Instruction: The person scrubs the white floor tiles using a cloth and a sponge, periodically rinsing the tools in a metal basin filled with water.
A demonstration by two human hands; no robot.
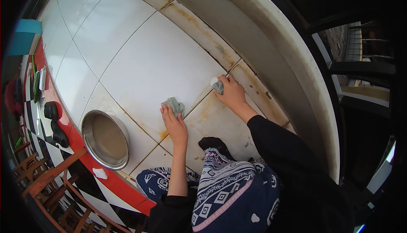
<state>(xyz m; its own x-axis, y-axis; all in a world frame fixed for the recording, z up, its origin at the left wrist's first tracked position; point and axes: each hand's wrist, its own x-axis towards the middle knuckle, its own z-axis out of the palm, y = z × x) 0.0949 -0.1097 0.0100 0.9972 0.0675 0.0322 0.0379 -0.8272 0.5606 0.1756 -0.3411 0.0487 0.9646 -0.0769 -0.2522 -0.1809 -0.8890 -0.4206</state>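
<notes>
My left hand rests on a bunched grey-green cloth, its fingers laid along the cloth against the white floor tile. Farther right, my right hand is closed round a second small grey cloth close to the tiled skirting. A white rounded piece shows at that cloth's edge; I cannot tell what it is. Brown-yellow stains run along the tile joints near both hands. A metal basin of cloudy brownish water stands to the left of my left hand.
Along the right runs a stained tiled skirting below a curved wall base. On the left, a red border edges a step beside black-and-white checkered flooring. Black sandals, a white scrap and wooden railings are there.
</notes>
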